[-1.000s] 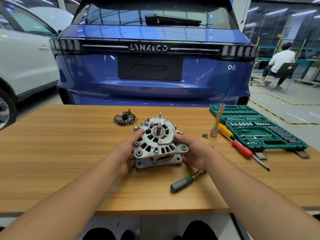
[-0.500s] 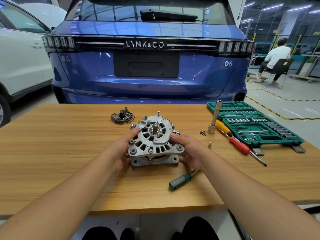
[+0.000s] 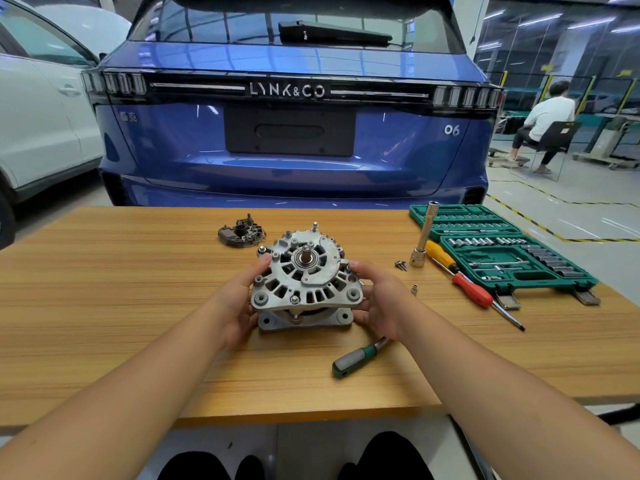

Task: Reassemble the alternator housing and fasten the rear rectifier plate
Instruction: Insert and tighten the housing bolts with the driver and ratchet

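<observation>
The silver alternator housing (image 3: 304, 278) stands on the wooden table (image 3: 104, 289), shaft end facing up toward me. My left hand (image 3: 239, 299) grips its left side with the thumb on the upper rim. My right hand (image 3: 377, 299) grips its right side, fingers curled round the edge. The dark rectifier plate (image 3: 241, 233) lies on the table just behind and left of the housing. Loose screws (image 3: 401, 265) and a small bolt (image 3: 414, 289) lie to the right.
A green-handled driver (image 3: 356, 358) lies under my right wrist. A long socket (image 3: 423, 237) stands upright beside a red-and-yellow screwdriver (image 3: 464, 282) and an open green socket case (image 3: 502, 251). A blue car (image 3: 294, 133) is parked beyond the table's far edge.
Both hands keep their hold on the housing, which has turned slightly between them. The view has shifted a little.
</observation>
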Available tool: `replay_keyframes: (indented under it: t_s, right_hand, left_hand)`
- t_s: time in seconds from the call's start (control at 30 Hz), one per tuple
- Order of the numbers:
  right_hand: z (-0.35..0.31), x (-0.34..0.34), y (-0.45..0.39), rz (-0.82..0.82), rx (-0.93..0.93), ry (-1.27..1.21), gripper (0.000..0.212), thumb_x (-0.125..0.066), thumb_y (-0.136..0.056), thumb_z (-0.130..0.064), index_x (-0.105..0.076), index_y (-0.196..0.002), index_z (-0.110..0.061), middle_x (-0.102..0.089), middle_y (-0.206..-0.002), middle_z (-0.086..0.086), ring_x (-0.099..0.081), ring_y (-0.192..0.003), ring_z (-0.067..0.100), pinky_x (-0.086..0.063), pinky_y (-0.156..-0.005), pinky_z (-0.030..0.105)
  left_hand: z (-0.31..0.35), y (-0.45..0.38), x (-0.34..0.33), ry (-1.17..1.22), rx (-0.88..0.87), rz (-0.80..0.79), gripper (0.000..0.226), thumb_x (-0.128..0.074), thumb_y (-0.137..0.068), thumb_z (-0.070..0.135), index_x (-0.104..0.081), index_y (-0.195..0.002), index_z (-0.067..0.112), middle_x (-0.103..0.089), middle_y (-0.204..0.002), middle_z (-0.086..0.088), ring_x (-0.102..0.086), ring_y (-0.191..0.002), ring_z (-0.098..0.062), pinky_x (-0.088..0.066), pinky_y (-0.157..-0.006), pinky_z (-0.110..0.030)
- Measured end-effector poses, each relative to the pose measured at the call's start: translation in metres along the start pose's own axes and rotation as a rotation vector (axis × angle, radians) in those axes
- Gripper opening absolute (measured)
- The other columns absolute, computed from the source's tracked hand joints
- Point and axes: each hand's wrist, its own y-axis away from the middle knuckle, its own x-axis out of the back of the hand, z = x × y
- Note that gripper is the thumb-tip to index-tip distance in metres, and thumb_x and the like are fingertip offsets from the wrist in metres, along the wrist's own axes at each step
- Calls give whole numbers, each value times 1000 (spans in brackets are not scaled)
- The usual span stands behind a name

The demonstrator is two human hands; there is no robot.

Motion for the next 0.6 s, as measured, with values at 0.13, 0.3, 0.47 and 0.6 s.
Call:
replay_keyframes:
  t_s: [0.13,0.3,0.47,0.6]
  right_hand:
    - [1,-6,2,52,39,-12,36,-70,-86,-40,-66,-114,-17,-78,-87,8,-74,-72,24,-59,-65,35]
    - [-7,-8,12,72,35,95,32,-69,-88,-43,-68,-110,-20,-77,-94,6,-71,-86,26,-55,-82,41]
    - [-37,1,31,198,442,575,13,-63,-94,-47,-62,-94,-34,-69,-96,-8,-65,-92,11,-51,-71,30]
    - [-55,18,47,225,598,1043,14,-56,-100,-27,-67,-107,-30,-65,-103,-14,-58,-91,6,-46,-72,23]
  left_hand:
    - [-1,-2,-2,-7,-1,25,55,-72,-78,57,-71,-114,16,-78,-103,-8,-76,-81,-19,-51,-74,-34]
    - [-2,-1,-5,2,-9,49,48,-71,-83,55,-72,-111,16,-78,-100,-8,-77,-79,-18,-51,-73,-34]
    - [-1,3,-6,20,-2,50,49,-69,-86,55,-70,-114,16,-78,-101,-8,-77,-81,-20,-54,-71,-33]
    - [5,12,-14,19,-44,103,48,-64,-90,58,-69,-115,17,-78,-102,-8,-77,-83,-21,-57,-63,-29]
